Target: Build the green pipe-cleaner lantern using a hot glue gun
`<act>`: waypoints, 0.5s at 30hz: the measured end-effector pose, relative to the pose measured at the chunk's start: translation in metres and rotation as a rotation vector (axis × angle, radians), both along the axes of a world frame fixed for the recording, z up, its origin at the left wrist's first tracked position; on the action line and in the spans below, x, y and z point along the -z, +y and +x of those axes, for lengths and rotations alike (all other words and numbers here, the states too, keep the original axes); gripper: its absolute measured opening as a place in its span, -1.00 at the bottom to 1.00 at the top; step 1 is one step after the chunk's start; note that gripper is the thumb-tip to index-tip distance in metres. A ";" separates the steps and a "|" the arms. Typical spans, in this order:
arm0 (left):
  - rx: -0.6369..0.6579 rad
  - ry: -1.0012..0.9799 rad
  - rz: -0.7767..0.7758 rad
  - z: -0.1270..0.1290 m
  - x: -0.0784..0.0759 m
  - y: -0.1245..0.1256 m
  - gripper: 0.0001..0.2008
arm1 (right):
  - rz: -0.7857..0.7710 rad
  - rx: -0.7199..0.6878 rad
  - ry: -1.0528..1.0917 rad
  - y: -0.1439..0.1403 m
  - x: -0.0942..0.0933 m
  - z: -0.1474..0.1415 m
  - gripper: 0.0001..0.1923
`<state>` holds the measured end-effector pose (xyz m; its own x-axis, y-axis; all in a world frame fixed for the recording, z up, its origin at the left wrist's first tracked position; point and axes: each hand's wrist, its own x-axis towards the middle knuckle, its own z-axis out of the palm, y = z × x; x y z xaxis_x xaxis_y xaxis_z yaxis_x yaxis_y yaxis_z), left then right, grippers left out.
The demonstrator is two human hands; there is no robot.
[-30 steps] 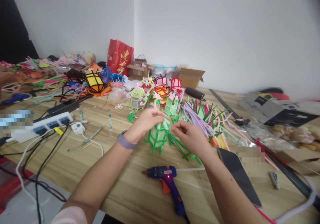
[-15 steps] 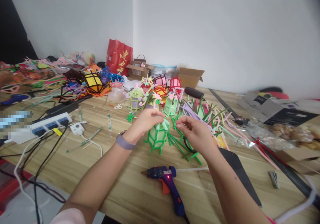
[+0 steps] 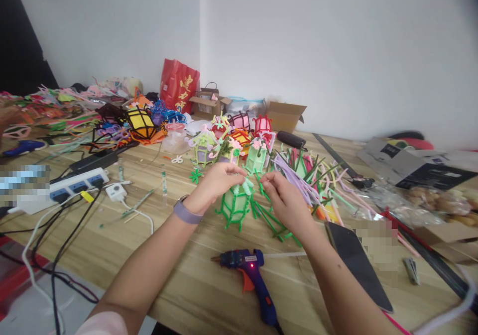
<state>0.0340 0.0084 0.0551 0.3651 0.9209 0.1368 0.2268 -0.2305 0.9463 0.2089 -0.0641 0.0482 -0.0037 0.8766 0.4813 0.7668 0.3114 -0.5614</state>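
A green pipe-cleaner lantern (image 3: 233, 208) with pale green panels stands upright on the wooden table in front of me. My left hand (image 3: 224, 179), a band around its wrist, pinches the pale green trim at the lantern's top. Just right of the lantern is my right hand (image 3: 283, 195), thumb and fingertips pressed together; anything between them is too small to make out. Green pipe cleaners (image 3: 267, 215) lie under and beside that hand. Nearer to me rests a blue glue gun (image 3: 248, 265), its red light lit and its nozzle pointing left.
Several finished lanterns (image 3: 203, 146) stand behind my hands, beside a bundle of purple pipe cleaners (image 3: 295, 175). At left is a power strip (image 3: 74, 188) with trailing cables. A dark tablet-like slab (image 3: 358, 268) lies by my right forearm, near a stapler (image 3: 412, 270). A hand shows at the far left.
My right hand has shifted slightly left, closer to the lantern, and its fingers are drawn together more. The left hand and the lantern hold their places.
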 end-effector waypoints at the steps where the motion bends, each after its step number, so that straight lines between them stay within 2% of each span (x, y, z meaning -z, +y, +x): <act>1: 0.002 -0.005 0.001 0.000 0.000 0.000 -0.72 | -0.013 -0.007 0.004 0.000 0.000 0.000 -0.84; 5: 0.007 -0.021 0.004 0.000 0.000 0.001 -0.74 | -0.021 -0.026 -0.006 0.001 0.001 0.005 -0.85; 7: 0.005 -0.016 0.001 0.000 0.000 0.001 -0.74 | 0.002 -0.073 -0.030 0.002 0.002 0.008 -0.90; 11: 0.004 -0.014 0.005 0.000 -0.001 0.000 -0.75 | 0.029 -0.183 -0.069 0.003 0.005 0.009 -0.83; 15: 0.001 -0.016 0.005 0.000 0.000 0.000 -0.76 | 0.041 -0.165 -0.128 0.004 0.006 0.006 -0.88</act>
<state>0.0340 0.0080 0.0554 0.3634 0.9199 0.1474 0.2115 -0.2355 0.9486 0.2147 -0.0606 0.0419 -0.2090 0.8388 0.5026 0.7677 0.4591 -0.4470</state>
